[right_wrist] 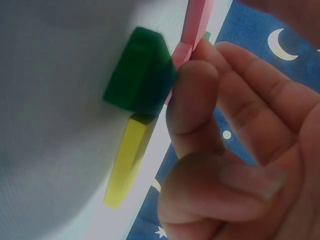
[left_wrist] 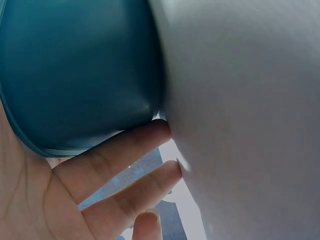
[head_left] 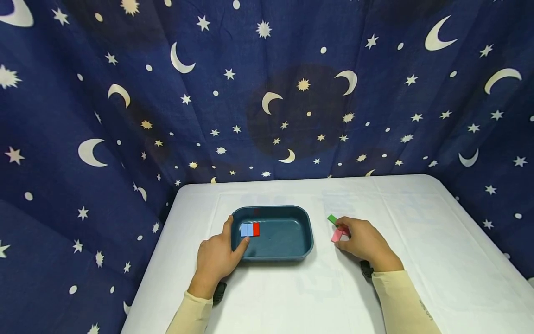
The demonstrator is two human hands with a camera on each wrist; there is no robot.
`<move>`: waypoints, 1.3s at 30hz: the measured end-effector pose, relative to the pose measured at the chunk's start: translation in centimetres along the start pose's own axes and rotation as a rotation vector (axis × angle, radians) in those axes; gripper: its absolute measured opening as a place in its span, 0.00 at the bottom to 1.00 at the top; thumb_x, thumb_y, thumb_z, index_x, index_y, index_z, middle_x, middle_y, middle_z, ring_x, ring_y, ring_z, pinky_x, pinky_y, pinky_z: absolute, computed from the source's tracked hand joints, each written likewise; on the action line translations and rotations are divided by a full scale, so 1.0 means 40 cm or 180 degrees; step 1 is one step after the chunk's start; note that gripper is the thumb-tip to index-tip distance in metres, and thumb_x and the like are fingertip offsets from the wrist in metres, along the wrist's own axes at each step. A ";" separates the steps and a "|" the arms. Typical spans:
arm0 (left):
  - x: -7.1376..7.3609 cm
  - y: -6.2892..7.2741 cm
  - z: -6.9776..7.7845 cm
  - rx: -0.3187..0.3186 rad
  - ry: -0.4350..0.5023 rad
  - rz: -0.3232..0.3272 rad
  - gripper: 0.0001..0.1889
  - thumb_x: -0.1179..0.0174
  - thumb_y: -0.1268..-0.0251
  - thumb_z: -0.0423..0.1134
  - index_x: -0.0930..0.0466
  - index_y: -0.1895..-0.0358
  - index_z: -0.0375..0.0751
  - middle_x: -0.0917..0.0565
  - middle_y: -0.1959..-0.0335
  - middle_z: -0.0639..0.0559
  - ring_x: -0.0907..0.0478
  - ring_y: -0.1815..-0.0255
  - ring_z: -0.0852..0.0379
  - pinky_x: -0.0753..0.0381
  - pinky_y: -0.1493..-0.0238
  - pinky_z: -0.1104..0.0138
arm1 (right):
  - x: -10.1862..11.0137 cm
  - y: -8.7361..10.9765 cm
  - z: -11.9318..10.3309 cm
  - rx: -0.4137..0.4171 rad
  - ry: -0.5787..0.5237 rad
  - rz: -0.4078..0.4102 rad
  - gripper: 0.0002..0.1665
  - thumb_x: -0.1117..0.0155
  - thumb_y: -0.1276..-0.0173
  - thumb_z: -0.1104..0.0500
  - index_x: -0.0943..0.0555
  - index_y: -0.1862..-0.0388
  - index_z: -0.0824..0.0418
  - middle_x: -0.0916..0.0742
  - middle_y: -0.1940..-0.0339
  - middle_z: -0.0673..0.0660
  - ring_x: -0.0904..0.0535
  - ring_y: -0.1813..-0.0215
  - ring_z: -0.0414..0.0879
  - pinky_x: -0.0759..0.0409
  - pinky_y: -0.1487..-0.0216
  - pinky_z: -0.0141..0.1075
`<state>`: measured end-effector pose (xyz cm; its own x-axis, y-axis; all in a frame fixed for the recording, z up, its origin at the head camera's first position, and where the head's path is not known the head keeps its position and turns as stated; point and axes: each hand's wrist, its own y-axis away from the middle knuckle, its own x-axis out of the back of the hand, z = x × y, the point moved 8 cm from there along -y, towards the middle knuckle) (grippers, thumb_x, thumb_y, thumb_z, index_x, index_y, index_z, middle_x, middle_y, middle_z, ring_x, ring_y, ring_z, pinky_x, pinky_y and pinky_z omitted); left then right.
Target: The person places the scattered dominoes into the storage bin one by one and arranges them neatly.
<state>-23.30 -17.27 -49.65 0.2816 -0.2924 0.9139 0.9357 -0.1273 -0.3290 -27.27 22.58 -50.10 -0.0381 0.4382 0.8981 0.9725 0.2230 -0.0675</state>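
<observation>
White surface (head_left: 292,297) below, and left hand (head_left: 216,257) grips the tray (head_left: 279,243)! Right hand (head_left: 366,239) curls its fingers narrow about pink blocks (head_left: 336,236), firm hold unclear, green block (head_left: 332,219) just past the fingertips, starry navy curtain (head_left: 246,93) well beyond them.

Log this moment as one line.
left hand: on tray | right hand: near pink blocks, green blocks, yellow block | in tray: two light-blue pieces, red piece

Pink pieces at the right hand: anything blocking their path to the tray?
Just the right wall of the tray, which the pink pieces must clear; nothing else visible lies between. The green piece on their far side sits off that line.
</observation>
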 end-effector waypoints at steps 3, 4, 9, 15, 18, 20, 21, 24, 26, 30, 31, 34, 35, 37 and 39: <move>-0.001 0.003 -0.002 -0.0005 0.0007 0.0018 0.48 0.51 0.27 0.74 0.35 0.20 0.38 0.22 0.83 0.51 0.26 0.86 0.54 0.32 0.84 0.58 | -0.001 -0.001 -0.002 -0.0008 -0.0001 -0.0005 0.31 0.17 0.48 0.56 0.15 0.43 0.58 0.15 0.66 0.51 0.22 0.63 0.47 0.23 0.60 0.48; -0.001 0.004 -0.002 -0.0006 0.0009 0.0024 0.48 0.51 0.27 0.74 0.35 0.20 0.38 0.22 0.83 0.51 0.25 0.85 0.53 0.32 0.83 0.58 | -0.002 -0.001 -0.003 -0.0011 -0.0005 -0.0010 0.31 0.17 0.48 0.56 0.14 0.43 0.58 0.15 0.66 0.50 0.22 0.63 0.47 0.23 0.59 0.48; 0.002 0.006 -0.007 -0.0002 -0.0005 0.0047 0.48 0.51 0.27 0.74 0.35 0.21 0.38 0.22 0.83 0.51 0.25 0.85 0.53 0.32 0.83 0.58 | -0.004 -0.005 -0.010 0.0003 0.0007 -0.0010 0.31 0.16 0.47 0.56 0.14 0.43 0.58 0.15 0.65 0.50 0.22 0.63 0.47 0.23 0.59 0.48; -0.001 0.003 -0.010 0.0010 -0.0028 0.0011 0.48 0.54 0.27 0.75 0.36 0.20 0.39 0.21 0.82 0.50 0.23 0.83 0.51 0.31 0.81 0.57 | -0.003 -0.003 -0.016 0.0020 0.0023 0.0002 0.31 0.16 0.47 0.56 0.14 0.43 0.59 0.15 0.66 0.50 0.22 0.63 0.47 0.23 0.59 0.48; -0.005 0.005 -0.012 0.0042 -0.0050 -0.0016 0.48 0.55 0.27 0.75 0.36 0.20 0.40 0.19 0.81 0.49 0.22 0.82 0.51 0.29 0.79 0.55 | -0.003 -0.001 -0.020 0.0035 0.0027 0.0007 0.30 0.17 0.47 0.57 0.15 0.43 0.59 0.15 0.66 0.50 0.22 0.64 0.47 0.23 0.59 0.48; -0.003 0.005 -0.011 0.0052 -0.0046 -0.0014 0.48 0.53 0.27 0.75 0.36 0.20 0.39 0.19 0.81 0.49 0.21 0.82 0.50 0.29 0.79 0.54 | -0.002 -0.001 -0.022 0.0050 0.0032 0.0016 0.30 0.17 0.47 0.57 0.15 0.43 0.60 0.15 0.66 0.51 0.22 0.64 0.47 0.23 0.59 0.48; -0.002 0.005 -0.011 0.0054 -0.0043 -0.0011 0.48 0.52 0.27 0.75 0.36 0.20 0.39 0.19 0.81 0.49 0.21 0.82 0.50 0.29 0.78 0.54 | -0.002 -0.001 -0.023 0.0053 0.0039 0.0021 0.30 0.17 0.47 0.57 0.15 0.43 0.60 0.15 0.66 0.51 0.22 0.64 0.47 0.23 0.59 0.48; 0.001 0.004 -0.008 0.0045 -0.0031 0.0010 0.47 0.50 0.27 0.74 0.35 0.21 0.38 0.20 0.82 0.50 0.22 0.82 0.51 0.29 0.79 0.54 | 0.001 0.000 -0.024 0.0059 0.0057 0.0022 0.30 0.17 0.47 0.57 0.15 0.44 0.60 0.15 0.66 0.51 0.22 0.64 0.47 0.23 0.59 0.48; 0.002 0.003 -0.007 0.0038 -0.0034 0.0019 0.47 0.50 0.27 0.74 0.35 0.21 0.38 0.20 0.82 0.50 0.22 0.82 0.51 0.29 0.79 0.54 | 0.003 -0.001 -0.024 0.0058 0.0067 0.0013 0.30 0.17 0.47 0.56 0.14 0.44 0.59 0.15 0.66 0.50 0.23 0.64 0.47 0.23 0.60 0.48; 0.003 0.001 -0.005 0.0044 -0.0035 -0.0008 0.48 0.51 0.27 0.74 0.35 0.20 0.38 0.19 0.81 0.50 0.21 0.81 0.50 0.28 0.77 0.53 | 0.007 -0.004 -0.023 0.0038 0.0085 -0.0011 0.30 0.17 0.47 0.56 0.14 0.43 0.58 0.15 0.66 0.50 0.22 0.64 0.47 0.23 0.60 0.48; 0.003 0.000 -0.004 0.0047 -0.0036 -0.0019 0.48 0.52 0.27 0.75 0.36 0.20 0.38 0.19 0.80 0.49 0.21 0.80 0.50 0.28 0.77 0.53 | 0.008 -0.004 -0.023 0.0028 0.0090 -0.0018 0.30 0.17 0.47 0.56 0.14 0.43 0.58 0.15 0.66 0.50 0.22 0.64 0.47 0.23 0.59 0.48; 0.002 -0.001 -0.003 0.0058 -0.0038 -0.0064 0.49 0.54 0.27 0.75 0.37 0.20 0.38 0.18 0.79 0.49 0.20 0.80 0.50 0.28 0.76 0.53 | 0.010 -0.007 -0.024 0.0011 0.0126 -0.0018 0.31 0.17 0.47 0.56 0.14 0.43 0.58 0.15 0.66 0.50 0.22 0.64 0.48 0.23 0.60 0.48; 0.002 -0.001 -0.004 0.0064 -0.0044 -0.0077 0.49 0.54 0.27 0.76 0.37 0.19 0.38 0.17 0.78 0.49 0.20 0.79 0.50 0.27 0.75 0.52 | 0.010 -0.008 -0.026 0.0017 0.0139 -0.0013 0.31 0.17 0.47 0.56 0.14 0.43 0.58 0.15 0.66 0.50 0.22 0.64 0.47 0.24 0.61 0.47; 0.001 -0.001 -0.004 0.0073 -0.0057 -0.0092 0.49 0.54 0.27 0.76 0.37 0.19 0.38 0.16 0.78 0.48 0.19 0.79 0.50 0.27 0.75 0.52 | 0.011 -0.010 -0.032 0.0045 0.0137 -0.0005 0.31 0.17 0.47 0.56 0.14 0.43 0.58 0.15 0.67 0.50 0.23 0.65 0.47 0.25 0.63 0.46; 0.001 -0.002 -0.005 0.0083 -0.0063 -0.0101 0.49 0.55 0.27 0.76 0.37 0.19 0.38 0.16 0.77 0.48 0.19 0.79 0.50 0.27 0.75 0.52 | 0.013 -0.015 -0.041 0.0087 0.0107 0.0023 0.31 0.17 0.47 0.56 0.14 0.42 0.58 0.14 0.66 0.49 0.24 0.67 0.45 0.26 0.65 0.44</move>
<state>-23.39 -17.46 -49.64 0.2554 -0.2698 0.9284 0.9494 -0.1114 -0.2936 -27.49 21.23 -48.88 -0.0229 0.4105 0.9116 0.9660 0.2438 -0.0855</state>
